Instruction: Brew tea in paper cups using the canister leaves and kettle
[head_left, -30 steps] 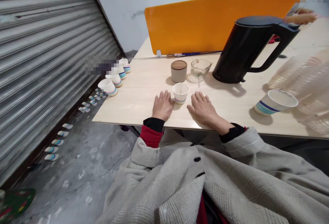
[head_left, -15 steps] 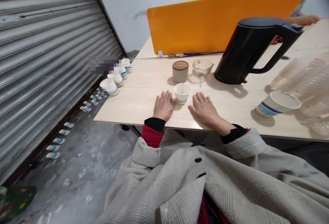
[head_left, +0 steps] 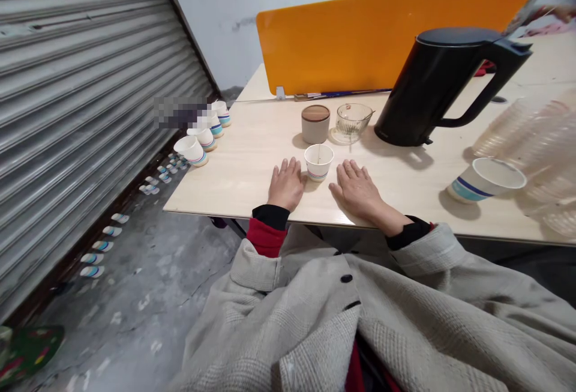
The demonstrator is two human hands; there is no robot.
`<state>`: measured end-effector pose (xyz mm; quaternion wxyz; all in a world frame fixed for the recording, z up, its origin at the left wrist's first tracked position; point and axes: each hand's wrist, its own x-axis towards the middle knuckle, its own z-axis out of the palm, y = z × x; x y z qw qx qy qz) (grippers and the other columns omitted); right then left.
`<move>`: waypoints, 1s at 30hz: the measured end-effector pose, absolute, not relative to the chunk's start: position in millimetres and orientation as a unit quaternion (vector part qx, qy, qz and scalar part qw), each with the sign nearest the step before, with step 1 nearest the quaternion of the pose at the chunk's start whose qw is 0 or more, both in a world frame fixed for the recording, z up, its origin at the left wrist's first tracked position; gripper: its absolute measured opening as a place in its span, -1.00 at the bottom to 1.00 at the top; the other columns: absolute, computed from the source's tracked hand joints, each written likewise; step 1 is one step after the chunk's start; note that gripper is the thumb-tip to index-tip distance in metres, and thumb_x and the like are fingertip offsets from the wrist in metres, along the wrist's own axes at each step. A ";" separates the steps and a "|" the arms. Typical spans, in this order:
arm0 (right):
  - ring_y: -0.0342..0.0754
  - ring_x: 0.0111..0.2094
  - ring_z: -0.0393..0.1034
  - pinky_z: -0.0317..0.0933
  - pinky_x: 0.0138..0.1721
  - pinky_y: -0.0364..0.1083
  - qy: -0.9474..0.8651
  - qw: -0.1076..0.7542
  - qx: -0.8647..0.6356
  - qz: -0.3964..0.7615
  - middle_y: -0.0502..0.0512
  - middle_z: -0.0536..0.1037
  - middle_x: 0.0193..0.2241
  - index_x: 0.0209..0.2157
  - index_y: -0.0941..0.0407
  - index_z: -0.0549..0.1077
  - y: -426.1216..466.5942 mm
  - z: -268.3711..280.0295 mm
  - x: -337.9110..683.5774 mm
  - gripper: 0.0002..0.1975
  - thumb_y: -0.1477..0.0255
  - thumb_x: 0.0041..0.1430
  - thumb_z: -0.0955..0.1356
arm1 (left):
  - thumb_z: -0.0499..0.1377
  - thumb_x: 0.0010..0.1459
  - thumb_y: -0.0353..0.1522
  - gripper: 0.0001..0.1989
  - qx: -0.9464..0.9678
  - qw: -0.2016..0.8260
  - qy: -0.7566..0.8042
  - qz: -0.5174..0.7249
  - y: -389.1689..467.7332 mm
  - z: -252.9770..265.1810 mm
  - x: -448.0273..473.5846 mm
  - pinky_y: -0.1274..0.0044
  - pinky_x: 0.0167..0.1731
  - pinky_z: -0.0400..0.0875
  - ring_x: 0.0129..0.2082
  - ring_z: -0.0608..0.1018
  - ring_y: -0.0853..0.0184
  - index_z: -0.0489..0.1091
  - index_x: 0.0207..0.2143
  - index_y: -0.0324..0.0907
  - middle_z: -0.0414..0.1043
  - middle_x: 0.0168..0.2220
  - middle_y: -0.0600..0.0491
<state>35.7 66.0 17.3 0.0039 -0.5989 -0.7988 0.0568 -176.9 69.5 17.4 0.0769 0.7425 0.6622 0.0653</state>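
Observation:
My left hand [head_left: 287,185] lies flat on the light wooden table [head_left: 252,152], fingers stretched away from me. Palm down, my right hand [head_left: 356,188] rests open on the tabletop too. Between the two stands a white paper cup [head_left: 319,167], upright, with a thin stick-like thing inside; neither hand is around it. Just behind the cup are a grey canister [head_left: 315,131] with a wooden lid [head_left: 315,113] and a clear ribbed glass bowl [head_left: 353,120] with a spout-like point on its right.
A black electric kettle [head_left: 432,89] stands back right, near a paper cup [head_left: 486,183] and stacked clear plastic cups [head_left: 535,140]. An orange divider [head_left: 351,50] crosses behind. Several paper cups [head_left: 191,152] line the left edge; others [head_left: 92,258] lie along the floor.
My hands and the things on the table stay as they were. At the far right, another person's hand behind the divider has shifted.

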 end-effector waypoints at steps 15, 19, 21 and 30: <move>0.36 0.61 -0.20 -0.22 0.57 0.32 -0.802 0.011 -0.594 0.065 0.51 -0.02 0.58 0.53 0.44 0.08 66.3 16.3 36.9 -0.22 0.17 0.52 0.10 | -0.20 0.56 -0.18 -0.34 0.742 0.083 0.661 0.073 69.5 16.1 -176.4 0.05 0.58 -0.14 0.64 -0.03 -0.01 0.07 0.56 -0.29 -0.07 0.62 -0.11; 0.38 0.60 -0.18 -0.21 0.56 0.35 -0.805 0.023 -0.590 0.064 0.54 -0.01 0.57 0.52 0.44 0.10 67.5 13.9 38.1 -0.22 0.17 0.51 0.10 | -0.18 0.56 -0.17 -0.35 0.743 0.082 0.659 0.080 70.4 14.4 -177.1 0.05 0.58 -0.12 0.63 -0.01 -0.01 0.09 0.55 -0.25 -0.05 0.62 -0.11; 0.39 0.60 -0.18 -0.21 0.56 0.35 -0.805 0.024 -0.589 0.065 0.54 -0.01 0.57 0.52 0.44 0.10 67.7 13.4 38.3 -0.21 0.17 0.51 0.10 | -0.18 0.56 -0.17 -0.35 0.743 0.081 0.659 0.081 70.8 13.6 -177.5 0.05 0.58 -0.12 0.63 -0.01 -0.01 0.09 0.55 -0.25 -0.05 0.62 -0.11; 0.37 0.60 -0.18 -0.21 0.56 0.33 -0.802 0.018 -0.593 0.067 0.51 -0.01 0.57 0.52 0.45 0.10 66.3 16.2 36.8 -0.22 0.19 0.51 0.11 | -0.20 0.56 -0.17 -0.34 0.745 0.078 0.658 0.078 71.4 11.9 -178.3 0.05 0.58 -0.12 0.63 -0.02 -0.02 0.08 0.55 -0.29 -0.06 0.62 -0.11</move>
